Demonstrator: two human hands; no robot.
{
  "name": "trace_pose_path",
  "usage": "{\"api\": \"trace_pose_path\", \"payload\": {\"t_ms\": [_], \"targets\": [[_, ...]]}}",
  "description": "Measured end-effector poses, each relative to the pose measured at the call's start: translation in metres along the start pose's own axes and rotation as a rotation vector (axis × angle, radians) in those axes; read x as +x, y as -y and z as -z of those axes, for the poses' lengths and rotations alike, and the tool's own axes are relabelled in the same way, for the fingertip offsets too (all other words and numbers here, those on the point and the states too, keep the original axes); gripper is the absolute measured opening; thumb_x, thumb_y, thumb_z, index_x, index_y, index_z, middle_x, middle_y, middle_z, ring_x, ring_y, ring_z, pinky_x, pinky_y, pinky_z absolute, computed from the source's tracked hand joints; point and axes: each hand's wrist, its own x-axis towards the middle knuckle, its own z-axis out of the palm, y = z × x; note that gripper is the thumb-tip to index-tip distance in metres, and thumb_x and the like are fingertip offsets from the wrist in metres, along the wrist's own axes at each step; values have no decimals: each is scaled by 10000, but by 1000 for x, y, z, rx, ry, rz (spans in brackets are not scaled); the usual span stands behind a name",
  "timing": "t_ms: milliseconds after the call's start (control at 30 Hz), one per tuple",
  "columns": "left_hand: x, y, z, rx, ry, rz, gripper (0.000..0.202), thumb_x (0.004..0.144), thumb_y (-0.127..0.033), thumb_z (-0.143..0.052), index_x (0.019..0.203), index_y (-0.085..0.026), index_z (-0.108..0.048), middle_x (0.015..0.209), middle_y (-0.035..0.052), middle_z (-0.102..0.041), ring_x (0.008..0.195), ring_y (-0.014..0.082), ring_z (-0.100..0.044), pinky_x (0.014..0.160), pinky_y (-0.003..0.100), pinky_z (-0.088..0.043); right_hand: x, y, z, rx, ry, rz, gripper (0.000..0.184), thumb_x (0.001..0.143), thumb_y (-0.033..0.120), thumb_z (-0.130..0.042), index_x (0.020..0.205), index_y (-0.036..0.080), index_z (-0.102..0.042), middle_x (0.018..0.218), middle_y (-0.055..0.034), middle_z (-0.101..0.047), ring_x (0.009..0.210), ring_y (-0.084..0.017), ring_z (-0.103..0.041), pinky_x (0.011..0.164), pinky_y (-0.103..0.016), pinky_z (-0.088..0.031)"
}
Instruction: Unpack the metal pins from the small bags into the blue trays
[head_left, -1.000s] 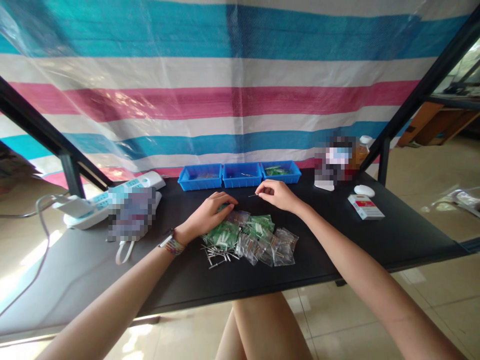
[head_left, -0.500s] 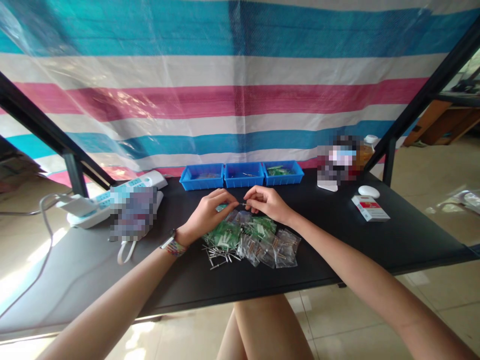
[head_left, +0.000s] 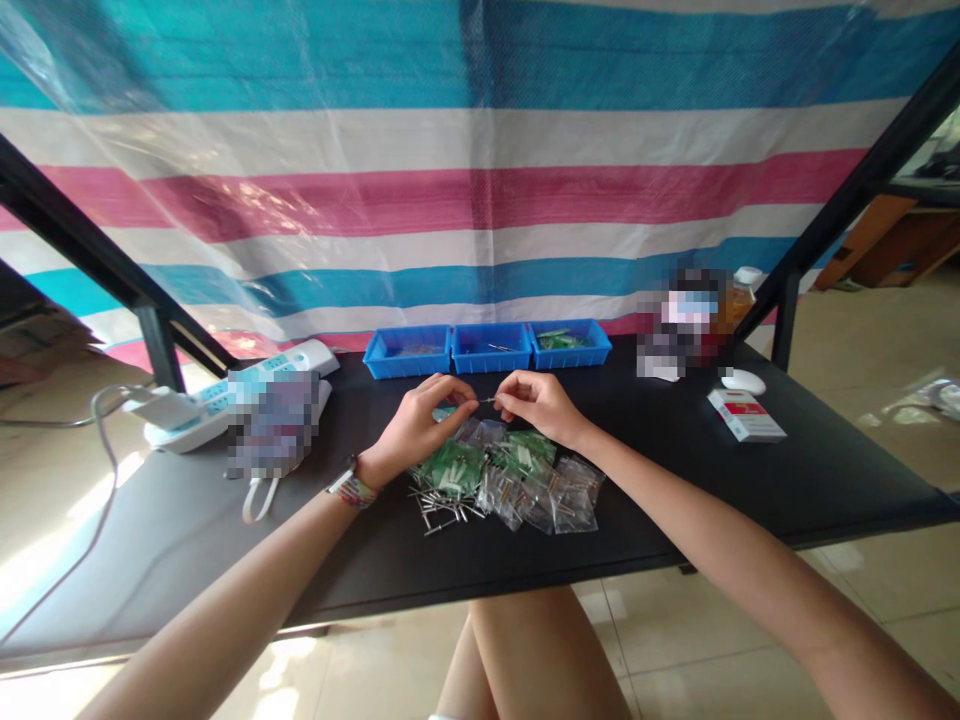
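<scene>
My left hand [head_left: 429,415] and my right hand [head_left: 538,408] face each other above the table, fingertips pinched. A short, thin metal pin [head_left: 486,400] spans the small gap between them, one end at each hand's fingertips. Its exact kind is too small to make out. Below the hands lies a pile: green bags with white pieces [head_left: 455,468], clear plastic bags of small metal parts [head_left: 574,495], and loose silvery metal pins [head_left: 448,508] scattered at the pile's left front.
Three blue bins [head_left: 491,358] with small parts stand in a row behind my hands. At left are a white power strip [head_left: 244,395] with a plugged-in adapter and a blurred-out item. A red-and-white box [head_left: 746,415], a white mouse-like object [head_left: 743,382] and a bottle [head_left: 742,295] are at right.
My fingertips have drawn slightly apart, so more of the metal pin shows between them. The whole view has shifted slightly; the pile and bins look unchanged.
</scene>
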Motion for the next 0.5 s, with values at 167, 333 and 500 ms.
{"api": "trace_pose_path", "payload": {"t_ms": [167, 333, 500], "targets": [[0, 0, 1, 8, -13, -18, 172, 1032, -337, -592, 960, -199, -664, 909, 42, -684, 864, 179, -628, 815, 314, -515, 0, -1, 0, -2, -4, 1, 443, 812, 593, -805, 844, 171, -674, 781, -41, -731, 622, -148, -660, 619, -286, -556], [0, 3, 1, 46, -9, -4, 230, 1051, -377, -555, 940, -204, -659, 894, 45, -691, 866, 189, -623, 820, 329, -509, -1, 1, -2, 86, -17, -6, 385, 770, 494, -866, 878, 191, -655, 752, 0, -703, 619, -147, -671, 627, -289, -566], [1, 3, 0, 52, 1, 4, 260, 1056, -391, -545, 906, -210, -657, 877, 40, -699, 868, 191, -627, 823, 331, -508, -2, 3, -2, 99, -14, -12, 342, 738, 399, -889, 838, 194, -634, 716, 14, -685, 628, -148, -672, 651, -296, -567]]}}
